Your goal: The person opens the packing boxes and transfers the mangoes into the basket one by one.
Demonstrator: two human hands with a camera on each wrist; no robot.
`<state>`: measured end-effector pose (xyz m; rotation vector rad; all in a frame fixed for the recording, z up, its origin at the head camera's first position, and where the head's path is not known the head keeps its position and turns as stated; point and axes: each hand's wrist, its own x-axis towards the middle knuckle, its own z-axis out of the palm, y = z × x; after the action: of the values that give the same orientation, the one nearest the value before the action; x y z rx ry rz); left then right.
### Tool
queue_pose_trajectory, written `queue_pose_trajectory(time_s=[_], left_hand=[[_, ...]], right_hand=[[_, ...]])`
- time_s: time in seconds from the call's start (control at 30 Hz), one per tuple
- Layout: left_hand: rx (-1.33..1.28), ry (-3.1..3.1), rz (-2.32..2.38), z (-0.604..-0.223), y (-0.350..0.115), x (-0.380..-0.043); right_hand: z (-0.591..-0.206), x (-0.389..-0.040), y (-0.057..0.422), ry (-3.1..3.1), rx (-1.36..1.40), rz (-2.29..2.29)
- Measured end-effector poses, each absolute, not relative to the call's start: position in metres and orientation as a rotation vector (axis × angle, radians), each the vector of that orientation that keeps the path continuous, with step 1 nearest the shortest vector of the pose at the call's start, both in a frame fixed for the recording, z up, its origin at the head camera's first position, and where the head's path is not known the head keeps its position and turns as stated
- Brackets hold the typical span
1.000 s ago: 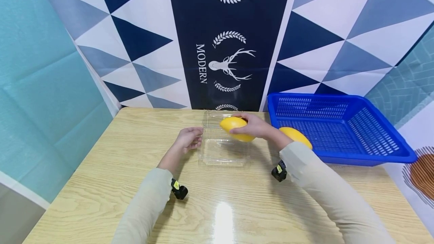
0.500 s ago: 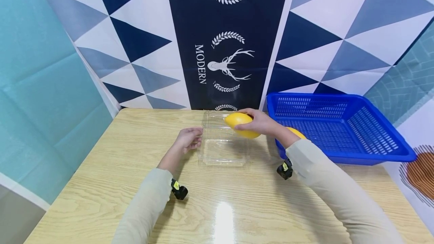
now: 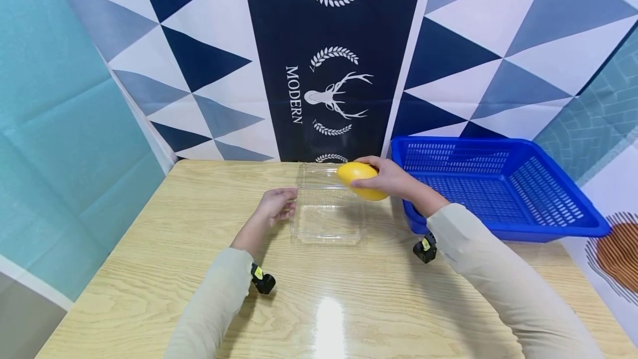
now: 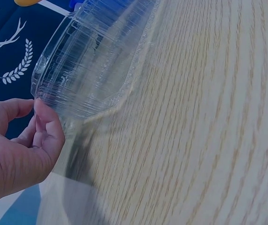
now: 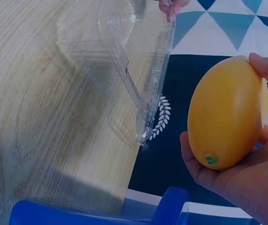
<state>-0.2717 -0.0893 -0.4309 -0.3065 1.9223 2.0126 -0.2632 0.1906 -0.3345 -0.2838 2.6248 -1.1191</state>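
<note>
A yellow mango with a green spot at its stem end is held in my right hand, above the right back part of a clear plastic clamshell box. In the right wrist view the fingers and thumb curl round the mango, which hangs apart from the box. The box lies on the table with its lid raised open. My left hand pinches its left edge; thumb and forefinger meet at the rim in the left wrist view, where the hand is at the near corner.
A blue perforated plastic basket stands at the right back of the wooden table, close to the right forearm. A patterned cloth hangs right behind the table's back edge.
My right hand has moved slightly right and back with the mango, toward the basket. Another yellow fruit seen earlier at the basket is now hidden behind the right arm. The left hand stays put.
</note>
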Motion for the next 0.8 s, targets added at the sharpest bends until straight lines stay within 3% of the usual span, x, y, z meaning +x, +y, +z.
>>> queue_pose_trajectory(time_s=[0.8], left_hand=[[-0.31, 1.934, 2.008, -0.432, -0.088, -0.272]], right_hand=[[-0.325, -0.261, 0.207, 2.687, -0.278, -1.047]])
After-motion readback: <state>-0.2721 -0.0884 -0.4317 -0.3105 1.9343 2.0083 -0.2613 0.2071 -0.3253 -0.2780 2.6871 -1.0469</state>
